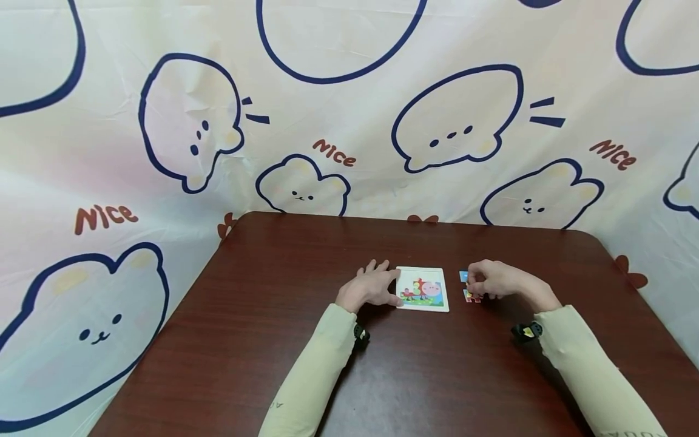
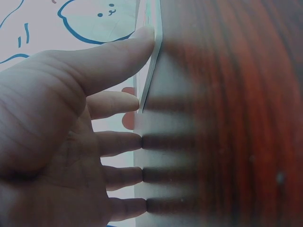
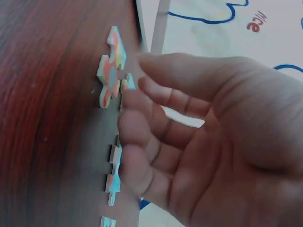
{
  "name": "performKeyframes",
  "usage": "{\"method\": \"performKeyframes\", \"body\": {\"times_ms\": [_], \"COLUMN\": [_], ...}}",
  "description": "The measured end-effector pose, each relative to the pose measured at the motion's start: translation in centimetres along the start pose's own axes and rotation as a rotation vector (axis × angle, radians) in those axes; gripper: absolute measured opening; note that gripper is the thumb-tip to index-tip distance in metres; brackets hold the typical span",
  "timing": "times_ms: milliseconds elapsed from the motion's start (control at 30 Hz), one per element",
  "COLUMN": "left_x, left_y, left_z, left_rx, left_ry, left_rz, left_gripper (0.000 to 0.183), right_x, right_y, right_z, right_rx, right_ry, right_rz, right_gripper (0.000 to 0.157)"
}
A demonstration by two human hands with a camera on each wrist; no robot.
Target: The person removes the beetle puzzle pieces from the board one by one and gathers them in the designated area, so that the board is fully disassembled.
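A small white-framed jigsaw board (image 1: 422, 308) lies on the table, with a cartoon picture partly filling it. My left hand (image 1: 372, 285) is at its left edge. In the left wrist view the thumb (image 2: 137, 42) rests on the frame's edge and the other fingers stretch out straight, their tips on or near the tabletop. To the right of the board, my right hand (image 1: 494, 279) hovers low over loose jigsaw pieces (image 1: 471, 296). Its fingers are loosely bent, and no piece shows between thumb and forefinger in the right wrist view. Colourful pieces (image 3: 110, 75) lie beside the fingertips.
The dark brown wooden table (image 1: 246, 340) extends around both hands. A pale curtain (image 1: 349, 121) with blue cartoon outlines hangs behind and beside it. Each wrist wears a small black device (image 1: 527, 331) below a light sleeve (image 1: 587, 352).
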State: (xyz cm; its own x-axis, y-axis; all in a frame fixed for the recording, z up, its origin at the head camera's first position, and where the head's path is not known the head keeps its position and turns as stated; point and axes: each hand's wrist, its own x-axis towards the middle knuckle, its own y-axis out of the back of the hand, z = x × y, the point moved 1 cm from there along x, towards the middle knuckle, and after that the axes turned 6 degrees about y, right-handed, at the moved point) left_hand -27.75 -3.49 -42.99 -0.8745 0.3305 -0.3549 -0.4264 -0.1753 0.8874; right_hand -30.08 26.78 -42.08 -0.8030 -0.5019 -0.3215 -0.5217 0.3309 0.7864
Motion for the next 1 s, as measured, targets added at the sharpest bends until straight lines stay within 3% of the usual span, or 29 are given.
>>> {"method": "performKeyframes", "body": {"times_ms": [333,633,1000], "left_x": [0.1,0.0,0.3], "left_y": [0.1,0.0,-0.1], "left_z": [0.3,0.3,0.1], "left_rx": [0.006,0.003,0.003], "left_ry": [-0.005,-0.010,-0.017], "left_rz": [0.013,0.015,0.019], "left_gripper": [0.076,0.075,0.074], "right_x": [1.1,1.9,3.1], "right_y": [-0.4,-0.5,-1.2], "right_z": [-0.9,-2.9,-3.7], "right_rx": [0.044,0.089,0.085], "right_ry": [0.099,0.117,0.144], "right_rz": [0.141,0.182,0.150], "right_gripper": [0.014,0.016,0.017]}}
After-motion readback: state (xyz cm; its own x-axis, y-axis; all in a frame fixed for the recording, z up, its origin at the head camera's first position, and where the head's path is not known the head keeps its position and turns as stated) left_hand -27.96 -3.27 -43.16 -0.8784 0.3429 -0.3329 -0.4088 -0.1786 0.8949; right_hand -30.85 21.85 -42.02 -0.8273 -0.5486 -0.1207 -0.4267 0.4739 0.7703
